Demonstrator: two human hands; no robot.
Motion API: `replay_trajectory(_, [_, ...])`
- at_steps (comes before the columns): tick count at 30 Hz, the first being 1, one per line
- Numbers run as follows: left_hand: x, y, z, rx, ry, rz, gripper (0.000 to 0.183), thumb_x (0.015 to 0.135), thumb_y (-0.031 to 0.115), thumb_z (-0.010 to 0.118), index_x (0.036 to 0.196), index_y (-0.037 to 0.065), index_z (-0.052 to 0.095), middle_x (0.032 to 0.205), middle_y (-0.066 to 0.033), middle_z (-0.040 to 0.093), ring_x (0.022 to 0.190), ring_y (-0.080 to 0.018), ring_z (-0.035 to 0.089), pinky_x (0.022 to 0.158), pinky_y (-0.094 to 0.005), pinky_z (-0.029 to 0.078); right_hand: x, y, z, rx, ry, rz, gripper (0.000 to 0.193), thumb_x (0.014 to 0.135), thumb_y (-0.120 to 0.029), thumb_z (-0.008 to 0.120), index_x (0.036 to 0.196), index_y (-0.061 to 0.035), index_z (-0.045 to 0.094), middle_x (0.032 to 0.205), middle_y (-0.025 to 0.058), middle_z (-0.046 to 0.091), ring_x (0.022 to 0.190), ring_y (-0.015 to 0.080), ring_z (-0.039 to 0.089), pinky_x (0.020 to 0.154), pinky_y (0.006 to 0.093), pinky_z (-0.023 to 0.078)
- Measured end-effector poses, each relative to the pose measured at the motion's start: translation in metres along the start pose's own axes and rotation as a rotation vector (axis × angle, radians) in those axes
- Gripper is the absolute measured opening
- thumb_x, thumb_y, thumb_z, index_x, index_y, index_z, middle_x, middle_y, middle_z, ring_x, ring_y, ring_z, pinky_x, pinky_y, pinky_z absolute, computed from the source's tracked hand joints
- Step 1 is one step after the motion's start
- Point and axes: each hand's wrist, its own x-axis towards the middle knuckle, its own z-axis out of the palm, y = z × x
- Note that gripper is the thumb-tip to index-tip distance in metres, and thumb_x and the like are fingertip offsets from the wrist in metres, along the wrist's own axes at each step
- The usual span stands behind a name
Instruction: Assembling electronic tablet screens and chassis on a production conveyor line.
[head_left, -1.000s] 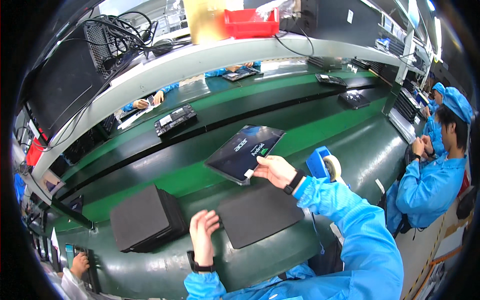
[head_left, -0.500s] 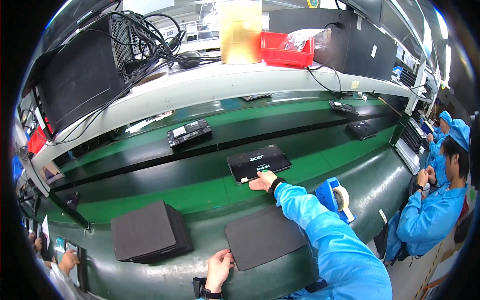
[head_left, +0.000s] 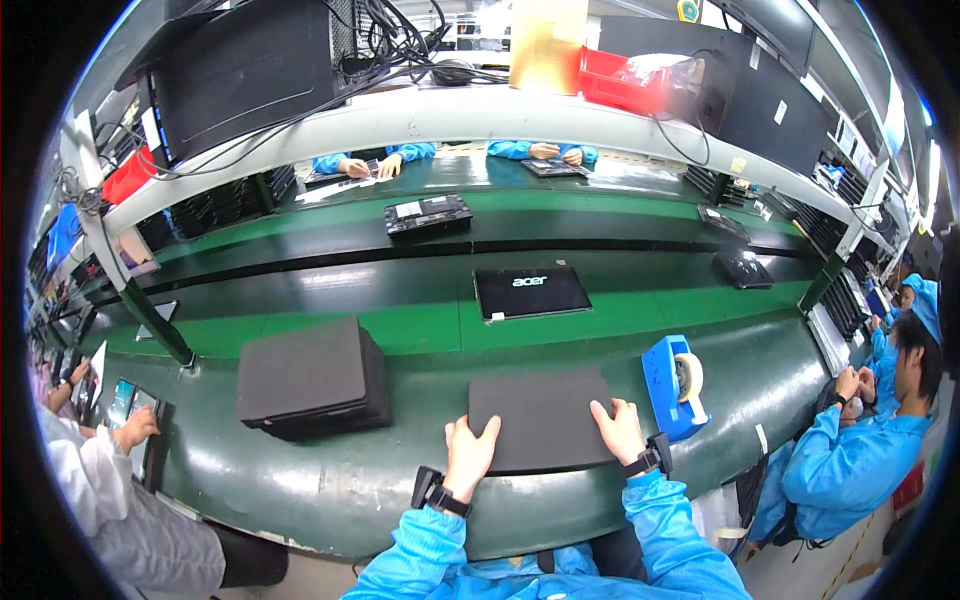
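Observation:
A dark grey, foam-like rectangular pad (head_left: pixel 545 425) lies at the near edge of the green bench, directly before me. My left hand (head_left: pixel 470 455) grips its left side and my right hand (head_left: pixel 622 432) its right side, both thumbs on top and the other fingers mostly hidden. Beyond the pad, out of reach of both hands, a black tablet (head_left: pixel 535 300) rests face up on the green strip with its screen lit. To the left stands a thick stack of similar dark pads (head_left: pixel 305 375).
A blue tape dispenser (head_left: pixel 665 400) stands right of the pad. Other devices, including a black one with a white label (head_left: pixel 428 214), lie farther back. A shelf (head_left: pixel 450 112) crosses above the bench. Co-workers sit at right (head_left: pixel 860 440), left (head_left: pixel 100 480) and across the bench.
My right hand has left the tablet and come back to the pad's right side. Both hands now grip the pad, which lies straighter. The tablet's lower screen text is gone. The view has shifted.

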Motion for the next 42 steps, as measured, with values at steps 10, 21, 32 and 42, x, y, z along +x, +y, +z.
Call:
replay_trajectory(10, [-0.049,-0.006,-0.047,-0.531,0.020,0.416,0.077,0.079,0.031,0.075,0.137,0.002,0.033,0.132,-0.0153,0.046,0.119,-0.0260,0.047,0.103,-0.0366,0.037,-0.035,-0.018,-0.024,0.923,-0.113,-0.489,0.087,0.081,-0.050,0.066,0.140,0.0006,0.026,0.130,0.0180,0.047,0.120,0.0236,0.046,0.104,0.0365,0.034])
replay_trajectory(21, [-0.048,-0.038,-0.037,-0.527,0.031,0.334,0.084,0.076,0.048,0.075,0.134,0.002,0.036,0.121,-0.0133,0.052,0.113,-0.0227,0.051,0.097,-0.0351,0.040,-0.052,0.011,0.010,0.820,-0.268,-0.366,0.076,0.086,-0.045,0.063,0.138,0.0006,0.033,0.131,0.0132,0.046,0.119,0.0224,0.044,0.104,0.0345,0.032])
replay_trajectory(32, [-0.038,0.006,-0.132,-0.168,0.198,0.027,0.059,0.097,0.039,0.046,0.128,-0.011,0.037,0.121,-0.0287,0.052,0.115,-0.0348,0.050,0.098,-0.0390,0.038,-0.054,-0.075,-0.008,1.129,-0.623,-0.180,0.062,0.093,-0.016,0.051,0.144,0.0042,0.021,0.144,0.0168,0.034,0.131,0.0248,0.036,0.109,0.0349,0.028])
replay_trajectory(42, [0.052,-0.011,-0.361,-0.285,0.208,-0.048,0.053,0.098,0.044,0.042,0.121,-0.003,0.053,0.116,-0.0091,0.060,0.105,-0.0173,0.054,0.095,-0.0306,0.039,-0.025,-0.313,0.083,0.880,-0.501,-0.523,0.067,0.083,-0.035,0.069,0.129,0.0085,0.045,0.112,0.0206,0.057,0.092,0.0220,0.061,0.082,0.0320,0.050])
